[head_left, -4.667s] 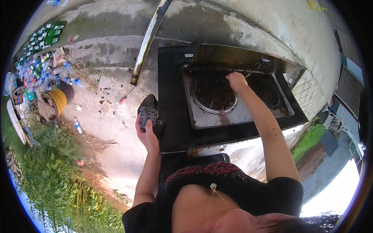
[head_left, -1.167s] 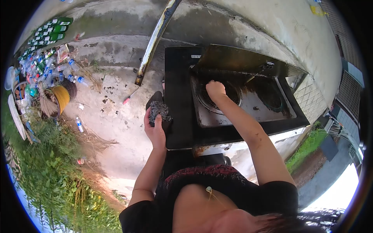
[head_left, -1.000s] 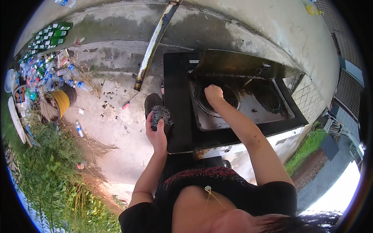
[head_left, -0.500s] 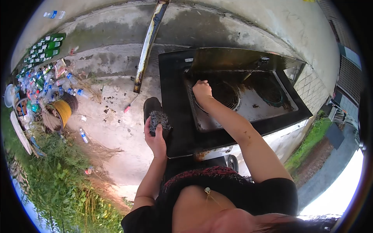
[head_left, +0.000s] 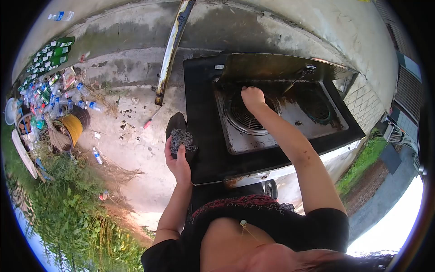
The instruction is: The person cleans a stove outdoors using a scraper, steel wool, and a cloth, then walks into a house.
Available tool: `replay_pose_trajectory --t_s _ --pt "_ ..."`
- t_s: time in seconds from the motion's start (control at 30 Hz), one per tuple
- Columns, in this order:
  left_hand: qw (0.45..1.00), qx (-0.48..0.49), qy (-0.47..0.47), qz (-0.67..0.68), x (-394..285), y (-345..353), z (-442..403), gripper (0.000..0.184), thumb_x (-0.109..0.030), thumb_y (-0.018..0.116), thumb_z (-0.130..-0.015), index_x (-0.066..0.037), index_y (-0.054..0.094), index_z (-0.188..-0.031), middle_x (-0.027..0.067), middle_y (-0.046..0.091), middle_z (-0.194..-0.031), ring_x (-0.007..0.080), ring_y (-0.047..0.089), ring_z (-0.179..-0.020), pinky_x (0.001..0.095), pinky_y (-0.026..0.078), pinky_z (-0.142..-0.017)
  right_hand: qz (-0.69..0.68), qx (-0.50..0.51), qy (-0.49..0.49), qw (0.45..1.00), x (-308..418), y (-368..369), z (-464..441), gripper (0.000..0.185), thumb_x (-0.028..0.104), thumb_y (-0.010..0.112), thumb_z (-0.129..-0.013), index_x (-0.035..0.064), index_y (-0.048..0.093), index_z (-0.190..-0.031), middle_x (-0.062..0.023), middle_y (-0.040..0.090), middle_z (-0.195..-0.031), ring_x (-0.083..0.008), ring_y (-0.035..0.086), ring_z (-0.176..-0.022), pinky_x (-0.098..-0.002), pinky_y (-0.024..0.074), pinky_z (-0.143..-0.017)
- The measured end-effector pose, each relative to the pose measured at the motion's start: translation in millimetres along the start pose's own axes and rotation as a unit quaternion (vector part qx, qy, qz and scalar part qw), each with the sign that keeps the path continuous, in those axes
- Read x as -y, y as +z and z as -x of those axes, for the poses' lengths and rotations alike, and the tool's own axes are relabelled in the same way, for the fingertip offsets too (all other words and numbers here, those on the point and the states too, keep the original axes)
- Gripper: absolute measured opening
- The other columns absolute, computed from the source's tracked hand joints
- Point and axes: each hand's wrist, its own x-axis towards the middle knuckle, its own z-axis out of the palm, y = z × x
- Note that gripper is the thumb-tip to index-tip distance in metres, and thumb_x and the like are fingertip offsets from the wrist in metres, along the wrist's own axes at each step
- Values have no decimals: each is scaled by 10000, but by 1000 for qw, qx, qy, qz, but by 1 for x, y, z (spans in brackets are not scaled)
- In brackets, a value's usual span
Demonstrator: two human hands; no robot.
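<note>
A grey, curly scouring pad (head_left: 180,139) is held in my left hand (head_left: 180,164), beside the left edge of a black cooker top (head_left: 204,131). My right hand (head_left: 253,97) is closed, knuckles up, over the upper part of the left round burner (head_left: 247,115); whatever it holds is hidden under the fingers. Dirt and rust mark the recessed metal tray (head_left: 290,136) around the burners. To the right lies the second burner (head_left: 316,110), dark and stained. A brown-stained panel (head_left: 267,67) stands raised along the back of the cooker.
A rusty metal post (head_left: 171,54) stands beyond the cooker's left corner, near a red-handled tool (head_left: 148,123) on the concrete floor. Plastic bottles (head_left: 56,97), green bottles (head_left: 54,54) and a yellow bucket (head_left: 71,128) are at the far left. Green plants (head_left: 68,204) grow below them.
My right hand has moved from the burner's left edge rightward to its upper part, still closed. My left hand keeps hold of the scouring pad. The view has shifted slightly.
</note>
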Motion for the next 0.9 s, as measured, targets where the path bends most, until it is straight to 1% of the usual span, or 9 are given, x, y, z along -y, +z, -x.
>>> replay_pose_trajectory --t_s 0.1,0.17,0.27,0.37,0.4,0.5,0.63,0.8,0.9 --pt "1000 -3 2 -9 0 2 -2 345 -20 513 -787 9 431 -1121 76 479 -1036 125 474 -890 230 396 -794 -20 81 21 996 -6 -4 -13 168 74 484 -735 3 553 -871 -138 599 -824 -271 604 -722 -350 503 -575" --pt "999 -13 -13 -34 -9 2 2 349 -9 513 -783 10 431 -1121 76 478 -1035 124 472 -890 228 396 -793 -16 72 1 997 -6 5 0 167 74 469 -743 9 568 -859 -130 608 -819 -269 605 -745 -361 500 -595" --pt "1000 5 1 26 1 0 0 356 4 514 -777 8 430 -1123 74 478 -1026 125 470 -891 227 397 -792 -1 23 18 1000 -5 14 -4 159 76 453 -751 23 585 -822 -131 611 -759 -271 605 -745 -364 498 -600" --pt "1000 -2 -4 15 5 -3 0 361 8 518 -774 6 430 -1124 75 477 -1027 126 470 -889 227 398 -791 -1 72 -12 997 -2 -12 -11 157 84 459 -750 29 581 -833 -138 608 -758 -268 606 -739 -359 498 -596" --pt "1000 -2 -7 20 0 0 1 355 2 514 -778 4 432 -1124 79 476 -1031 126 473 -882 226 398 -790 -8 49 8 999 5 -18 -12 145 85 478 -735 36 584 -821 -137 607 -752 -263 607 -731 -350 499 -589" --pt "1000 -20 -11 10 2 -1 -2 349 -5 510 -784 4 432 -1124 79 478 -1030 125 475 -880 226 397 -790 -23 75 34 996 14 -13 -14 137 82 489 -727 31 583 -813 -135 607 -756 -256 608 -721 -344 500 -585" --pt "999 -11 -6 33 1 -2 -4 346 -10 507 -787 7 430 -1124 75 482 -1028 127 476 -892 225 397 -792 3 13 22 1000 24 24 9 142 73 479 -732 18 561 -834 -153 599 -745 -272 605 -711 -350 503 -590" --pt "999 -5 -5 46 2 -2 -1 357 -2 505 -785 16 418 -1130 82 474 -1038 131 477 -896 226 399 -795 -17 22 32 999 21 -11 -7 182 68 523 -703 13 591 -863 -141 605 -798 -267 606 -736 -329 506 -601" --pt "998 -16 -22 50 -2 -1 1 362 3 502 -784 24 409 -1133 85 470 -1044 133 478 -899 229 399 -800 -7 98 5 995 28 -12 -12 178 75 526 -703 11 589 -858 -151 602 -805 -266 604 -753 -328 505 -599"
